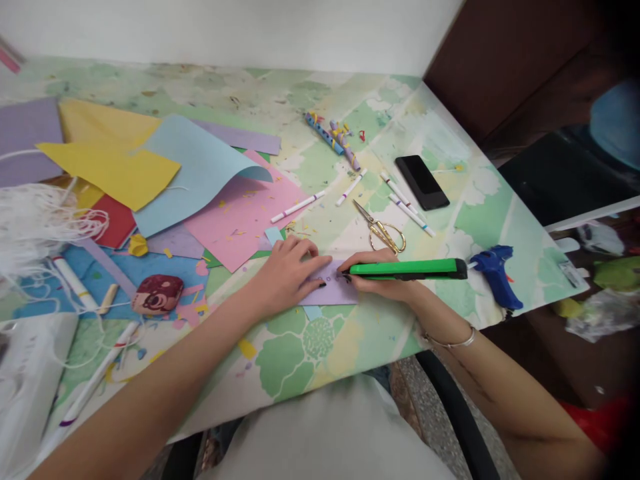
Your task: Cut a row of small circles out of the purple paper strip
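Observation:
My right hand (376,273) is closed around a green utility knife (407,269), its tip pointing left onto a piece of purple paper (334,293). Small dark outlines show on that paper near the tip. My left hand (293,275) lies flat over the paper's left part, fingers stretched out and pressing it to the table. A light blue paper strip (313,312) sticks out from beneath the purple piece. Gold-handled scissors (384,233) rest just beyond my right hand.
Coloured paper sheets (193,177) and tangled white cord (45,220) spread over the left. A power strip (35,373) is at the near left. Markers (299,207), decorated paper tubes (325,133) and a phone (423,181) lie further back. A blue glue gun (497,277) sits by the right edge.

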Tool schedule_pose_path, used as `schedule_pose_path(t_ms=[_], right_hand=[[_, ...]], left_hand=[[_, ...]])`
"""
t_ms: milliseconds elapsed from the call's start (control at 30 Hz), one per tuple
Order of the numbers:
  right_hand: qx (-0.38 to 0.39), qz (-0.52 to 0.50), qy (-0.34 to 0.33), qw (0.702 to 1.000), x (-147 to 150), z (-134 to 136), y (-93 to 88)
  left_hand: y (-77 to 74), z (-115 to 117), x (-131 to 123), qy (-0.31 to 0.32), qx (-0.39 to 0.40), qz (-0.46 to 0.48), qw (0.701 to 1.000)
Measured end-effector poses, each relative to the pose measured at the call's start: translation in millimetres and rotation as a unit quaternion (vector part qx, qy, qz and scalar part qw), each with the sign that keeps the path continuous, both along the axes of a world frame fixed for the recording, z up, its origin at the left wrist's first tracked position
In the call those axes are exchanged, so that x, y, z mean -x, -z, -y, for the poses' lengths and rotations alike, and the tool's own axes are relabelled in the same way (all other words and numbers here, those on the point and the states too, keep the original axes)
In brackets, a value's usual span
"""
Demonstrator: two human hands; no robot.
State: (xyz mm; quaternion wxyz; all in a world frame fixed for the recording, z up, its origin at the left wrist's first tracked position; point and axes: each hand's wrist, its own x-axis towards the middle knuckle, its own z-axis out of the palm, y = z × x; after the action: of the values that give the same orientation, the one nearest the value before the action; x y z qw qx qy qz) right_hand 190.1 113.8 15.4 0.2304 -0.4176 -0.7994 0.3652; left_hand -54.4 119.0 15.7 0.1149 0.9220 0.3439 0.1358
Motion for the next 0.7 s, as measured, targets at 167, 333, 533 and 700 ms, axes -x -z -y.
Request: schedule_pose_path(t_ms=[167, 333, 533, 700], right_hand=[[0.002, -0.003, -0.004, 1.000, -1, -2, 4.1], [0.000, -0.002, 0.009, 1.000, -2, 1, 3.8], [-0.021, -0.005, 0.024, 0.999, 1, 3, 3.1], [-0.040, -0.002, 0.044, 0.998, 6, 9, 4.6]], left_hand=[[7.7, -1, 0, 0.023, 0.003, 0.029, 0.999], [7.9, -3, 1, 0.028, 0.010, 0.039, 0.999], [6.9, -3, 0, 0.027, 0.018, 0.037, 0.999], [5.8, -3, 0, 0.021, 0.019, 0.028, 0.999]])
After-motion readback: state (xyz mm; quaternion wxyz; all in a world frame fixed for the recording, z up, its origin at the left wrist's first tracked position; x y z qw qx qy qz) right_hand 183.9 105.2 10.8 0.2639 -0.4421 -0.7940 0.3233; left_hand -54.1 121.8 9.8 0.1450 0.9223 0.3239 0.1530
